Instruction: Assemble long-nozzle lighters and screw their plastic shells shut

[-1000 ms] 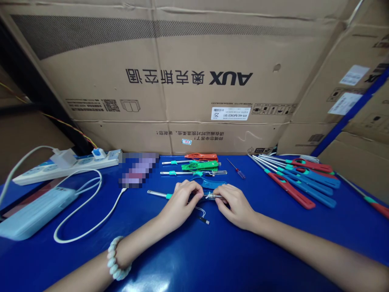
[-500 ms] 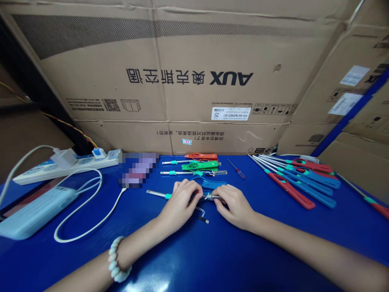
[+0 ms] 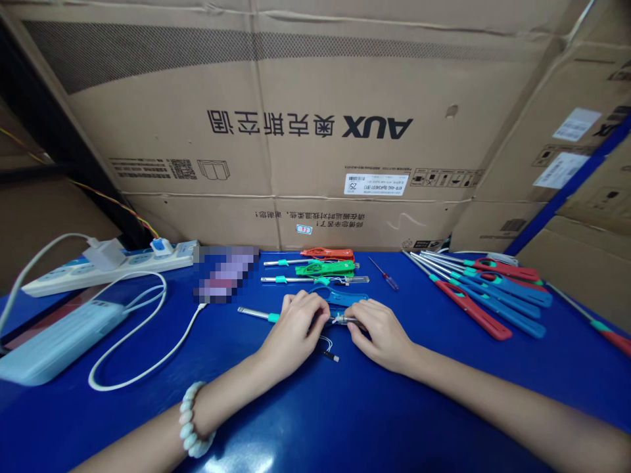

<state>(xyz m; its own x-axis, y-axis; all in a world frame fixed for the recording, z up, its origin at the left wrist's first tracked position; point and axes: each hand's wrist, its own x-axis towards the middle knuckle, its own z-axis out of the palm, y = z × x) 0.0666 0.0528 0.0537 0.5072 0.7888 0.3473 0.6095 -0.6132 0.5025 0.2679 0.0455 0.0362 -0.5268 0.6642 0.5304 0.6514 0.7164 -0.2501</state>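
Observation:
An opened long-nose lighter lies in front of me, its metal tube pointing left with a teal collar. My left hand is closed around the lighter's middle, thumb and fingertips pinched together. My right hand grips the clear fuel tank, whose valve end shows between the two hands. Below them hangs a small black igniter on thin white wires, resting on the table. Just behind my fingers sits a blue handle shell. The parts under my fingertips are hidden.
Further back lie an orange shell, a green shell and opened lighter innards. A screwdriver is right of them. Several finished-looking lighters fan out at right. Left are a phone, a power bank, cables and a power strip.
Almost nothing differs. Both hands keep the same grip at the same spot, and the view has shifted very slightly.

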